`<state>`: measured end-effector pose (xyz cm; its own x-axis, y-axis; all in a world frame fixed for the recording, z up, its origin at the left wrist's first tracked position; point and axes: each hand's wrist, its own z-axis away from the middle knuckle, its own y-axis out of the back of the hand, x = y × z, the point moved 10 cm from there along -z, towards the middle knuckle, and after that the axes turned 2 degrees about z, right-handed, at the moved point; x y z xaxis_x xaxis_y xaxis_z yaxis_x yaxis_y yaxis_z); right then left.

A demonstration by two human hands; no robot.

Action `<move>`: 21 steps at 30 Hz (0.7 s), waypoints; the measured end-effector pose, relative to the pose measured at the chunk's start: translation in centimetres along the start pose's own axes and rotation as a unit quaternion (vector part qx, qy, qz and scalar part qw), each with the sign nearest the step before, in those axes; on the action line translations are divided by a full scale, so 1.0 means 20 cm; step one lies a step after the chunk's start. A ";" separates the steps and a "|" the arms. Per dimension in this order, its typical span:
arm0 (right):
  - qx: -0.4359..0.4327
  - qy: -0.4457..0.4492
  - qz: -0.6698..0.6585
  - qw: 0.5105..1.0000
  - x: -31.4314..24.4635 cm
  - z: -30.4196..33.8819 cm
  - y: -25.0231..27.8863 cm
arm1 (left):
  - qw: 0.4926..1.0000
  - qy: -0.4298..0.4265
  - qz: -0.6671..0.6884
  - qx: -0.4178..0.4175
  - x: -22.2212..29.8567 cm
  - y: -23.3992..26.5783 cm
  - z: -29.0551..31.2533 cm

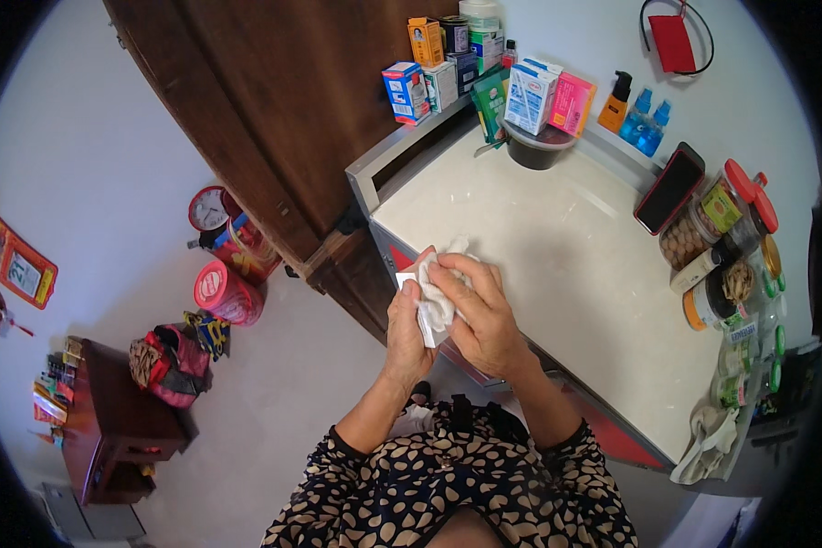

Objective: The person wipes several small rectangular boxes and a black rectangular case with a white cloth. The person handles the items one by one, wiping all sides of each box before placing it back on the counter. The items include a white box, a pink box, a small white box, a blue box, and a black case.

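In front of my body, beside the cream tabletop (511,215), my left hand (404,338) grips a small box (426,327) with a white side and a bit of orange-pink at its upper corner. A crumpled white cloth (441,290) lies over most of the box, so its face is hidden. With bent fingers, my right hand (484,315) holds this cloth against the box. Both hands are closed and close together above the table's left edge.
At the back stand several medicine boxes (530,96) on a dark lidded tub (532,157). A phone (671,187) leans at the right, near jars (690,233) with red lids. A grey cloth (708,445) hangs at the right corner. A brown wooden door (247,119) stands left.
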<state>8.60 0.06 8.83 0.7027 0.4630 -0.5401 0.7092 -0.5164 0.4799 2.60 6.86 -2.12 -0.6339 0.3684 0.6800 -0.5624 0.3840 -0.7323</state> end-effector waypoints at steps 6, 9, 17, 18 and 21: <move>-0.050 0.024 0.005 0.998 -0.05 0.14 -0.06 | 0.999 -0.024 0.037 0.017 0.04 0.04 -0.04; -0.086 0.010 -0.038 0.995 -0.03 0.18 -0.05 | 0.997 -0.028 0.074 0.027 0.05 0.08 -0.07; 0.139 -0.385 -0.477 0.778 0.47 0.33 -0.16 | 0.990 -0.131 0.028 0.039 0.13 -0.01 -0.09; 0.161 -0.381 -0.554 0.722 0.50 0.33 -0.23 | 0.986 -0.166 -0.011 0.029 0.15 -0.05 -0.09; 0.159 -0.386 -0.623 0.661 0.47 0.32 -0.28 | 0.931 -0.291 -0.208 0.076 0.23 -0.04 -0.06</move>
<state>10.83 2.71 -3.45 -0.7418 0.2301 -0.6299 0.5759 -0.2628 -0.7742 0.89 9.27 1.65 -0.4992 -0.3230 0.8040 -0.8644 0.2502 -0.4361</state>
